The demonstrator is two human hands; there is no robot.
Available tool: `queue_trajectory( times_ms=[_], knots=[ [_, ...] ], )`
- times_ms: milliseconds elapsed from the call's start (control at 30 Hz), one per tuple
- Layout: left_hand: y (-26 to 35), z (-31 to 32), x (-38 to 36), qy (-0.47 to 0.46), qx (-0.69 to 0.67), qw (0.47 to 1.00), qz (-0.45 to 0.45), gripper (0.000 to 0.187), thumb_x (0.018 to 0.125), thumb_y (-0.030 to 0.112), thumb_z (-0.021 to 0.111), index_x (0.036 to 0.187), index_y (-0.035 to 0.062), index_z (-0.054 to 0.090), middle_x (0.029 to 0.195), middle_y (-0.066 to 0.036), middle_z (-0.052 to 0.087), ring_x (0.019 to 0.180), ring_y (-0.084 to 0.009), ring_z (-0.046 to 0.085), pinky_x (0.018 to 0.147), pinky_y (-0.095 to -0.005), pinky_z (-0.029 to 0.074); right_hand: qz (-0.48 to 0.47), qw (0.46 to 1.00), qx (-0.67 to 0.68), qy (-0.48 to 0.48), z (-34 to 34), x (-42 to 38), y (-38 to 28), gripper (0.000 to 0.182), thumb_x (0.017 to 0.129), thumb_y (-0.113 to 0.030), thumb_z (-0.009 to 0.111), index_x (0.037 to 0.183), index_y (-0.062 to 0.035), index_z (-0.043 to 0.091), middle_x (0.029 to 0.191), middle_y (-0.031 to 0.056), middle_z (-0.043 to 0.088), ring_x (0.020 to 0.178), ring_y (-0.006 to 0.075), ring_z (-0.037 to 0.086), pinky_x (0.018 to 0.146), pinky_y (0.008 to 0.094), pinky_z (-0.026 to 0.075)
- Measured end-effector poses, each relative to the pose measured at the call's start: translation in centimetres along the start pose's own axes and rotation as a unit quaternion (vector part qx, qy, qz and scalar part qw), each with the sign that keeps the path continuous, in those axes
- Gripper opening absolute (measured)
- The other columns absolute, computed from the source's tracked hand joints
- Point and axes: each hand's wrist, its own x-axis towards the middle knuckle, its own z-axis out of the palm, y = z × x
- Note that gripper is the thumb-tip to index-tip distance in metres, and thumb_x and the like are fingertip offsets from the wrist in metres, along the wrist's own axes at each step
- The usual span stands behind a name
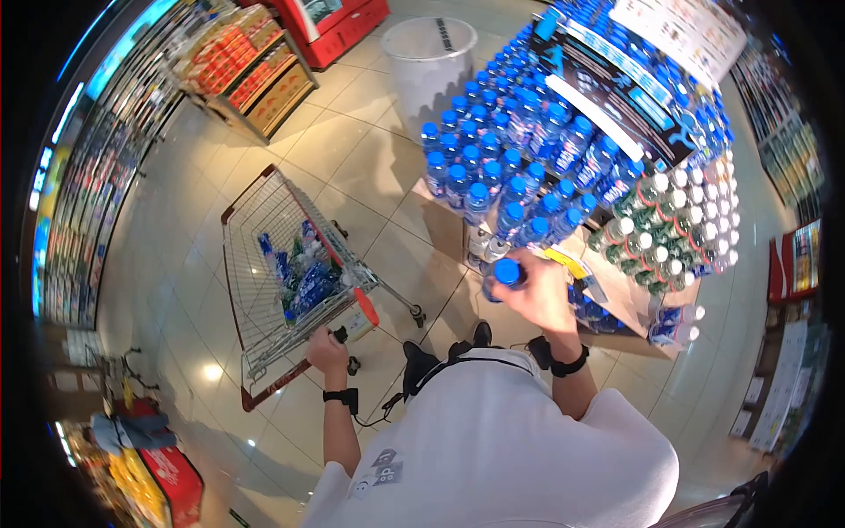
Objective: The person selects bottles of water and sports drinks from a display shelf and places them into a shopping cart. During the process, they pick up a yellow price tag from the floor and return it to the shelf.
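My right hand (539, 295) is closed around a water bottle (505, 275), its blue cap facing up at me. The bottle is beside the front edge of a display of blue-capped bottles (480, 198). Lower left, my left hand (327, 354) is wrapped around the handle of a shopping cart (283, 380). Inside the wire basket lie blue-and-white packages (315, 289) and some greenish items, whose exact kind I cannot make out. A yellow price tag (568, 261) sticks out just beyond my right hand.
White-capped bottles (651, 233) stand right of the blue-capped ones. A large white bin (429, 66) is behind the display. Beyond the cart is a wooden shelf of orange-red goods (242, 70). Stocked shelves (88, 194) line the left side. Tiled floor (361, 185) lies between cart and display.
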Motion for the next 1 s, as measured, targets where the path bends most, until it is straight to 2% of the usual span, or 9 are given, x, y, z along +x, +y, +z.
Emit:
queue_trajectory(
  times_ms=[133, 233, 267, 367, 467, 600, 700, 767, 1000],
  knots=[
    [0.7, -0.4, 0.1, 0.009, -0.033, 0.999, 0.001, 0.003, 0.084, 0.009, 0.066, 0.086, 0.0082, 0.064, 0.079, -0.017, 0.065, 0.076, -0.0417, 0.066, 0.067, -0.0529, 0.049, -0.128, 0.99, 0.026, -0.049, 6.5, 3.6, -5.7, 0.03, 0.078, -0.025, 0.085, 0.1, -0.0095, 0.074, 0.075, 0.0147, 0.074, 0.068, 0.0341, 0.074, 0.065, 0.0434, 0.06],
    [0.6, -1.1, 0.4, -0.059, -0.063, 0.996, 0.021, 0.007, 0.088, 0.014, 0.067, 0.091, 0.0076, 0.067, 0.081, -0.018, 0.068, 0.079, -0.0419, 0.067, 0.069, -0.0534, 0.051, -0.168, 0.982, 0.051, -0.062, 10.9, 5.6, -10.5, 0.031, 0.08, -0.025, 0.086, 0.101, -0.0088, 0.071, 0.073, 0.0155, 0.072, 0.068, 0.0354, 0.074, 0.063, 0.0439, 0.059],
    [0.3, -1.5, 0.6, -0.052, -0.066, 0.996, 0.006, 0.007, 0.088, 0.014, 0.067, 0.091, 0.0076, 0.067, 0.081, -0.018, 0.068, 0.079, -0.0419, 0.067, 0.069, -0.0534, 0.051, -0.159, 0.981, 0.093, -0.065, 12.6, 6.0, -11.6, 0.031, 0.082, -0.024, 0.086, 0.103, -0.0082, 0.069, 0.073, 0.0159, 0.071, 0.069, 0.0364, 0.074, 0.061, 0.0442, 0.058],
    [-0.8, -4.1, 2.1, -0.23, -0.196, 0.953, 0.004, 0.024, 0.1, 0.027, 0.061, 0.102, 0.0055, 0.07, 0.084, -0.019, 0.072, 0.084, -0.0435, 0.069, 0.074, -0.0536, 0.053, -0.163, 0.972, 0.142, -0.09, 17.9, 6.5, -14.1, 0.033, 0.085, -0.021, 0.085, 0.108, -0.007, 0.066, 0.074, 0.0172, 0.07, 0.069, 0.0389, 0.073, 0.06, 0.0444, 0.056],
    [-4.1, -5.5, 2.9, -0.282, -0.271, 0.92, 0.019, 0.025, 0.101, 0.029, 0.062, 0.102, 0.006, 0.07, 0.085, -0.019, 0.073, 0.084, -0.0435, 0.069, 0.074, -0.0534, 0.053, -0.172, 0.967, 0.151, -0.112, 25.1, 5.4, -13.9, 0.038, 0.089, -0.022, 0.08, 0.117, -0.0071, 0.059, 0.078, 0.02, 0.071, 0.073, 0.0432, 0.072, 0.062, 0.0491, 0.057],
    [-8.6, -5.8, 1.8, -0.279, -0.151, 0.948, -0.004, 0.027, 0.103, 0.031, 0.06, 0.102, 0.0065, 0.07, 0.087, -0.019, 0.073, 0.084, -0.0437, 0.069, 0.074, -0.0528, 0.053, -0.154, 0.97, 0.025, -0.186, 31.6, 1.8, -12.5, 0.042, 0.094, -0.03, 0.073, 0.124, -0.0078, 0.053, 0.084, 0.0219, 0.073, 0.081, 0.0459, 0.073, 0.07, 0.0549, 0.058],
    [-8.1, -6.0, 1.9, -0.245, -0.157, 0.957, 0.007, 0.031, 0.104, 0.032, 0.056, 0.104, 0.0053, 0.073, 0.088, -0.02, 0.074, 0.087, -0.0435, 0.07, 0.078, -0.053, 0.053, -0.116, 0.975, 0.001, -0.19, 33.5, 0.4, -11.3, 0.044, 0.095, -0.034, 0.071, 0.126, -0.0087, 0.052, 0.087, 0.0232, 0.073, 0.082, 0.0463, 0.072, 0.071, 0.057, 0.057],
    [-8.8, -4.6, 1.5, -0.232, -0.057, 0.971, 0.031, 0.031, 0.106, 0.03, 0.051, 0.099, 0.007, 0.07, 0.083, -0.019, 0.071, 0.084, -0.0437, 0.069, 0.073, -0.0521, 0.053, -0.107, 0.973, -0.002, -0.205, 33.2, 0.1, -11.7, 0.045, 0.094, -0.034, 0.071, 0.125, -0.0086, 0.052, 0.088, 0.0243, 0.072, 0.081, 0.0464, 0.071, 0.07, 0.0582, 0.056],
    [-8.7, -6.0, 2.2, -0.3, -0.066, 0.951, 0.035, 0.031, 0.106, 0.026, 0.048, 0.097, 0.0072, 0.071, 0.086, -0.021, 0.072, 0.086, -0.0443, 0.07, 0.076, -0.0545, 0.053, -0.083, 0.975, -0.03, -0.202, 32.4, -0.5, -13.2, 0.045, 0.088, -0.026, 0.071, 0.123, -0.0042, 0.052, 0.082, 0.0233, 0.072, 0.077, 0.0459, 0.071, 0.068, 0.0565, 0.056]
  ],
)
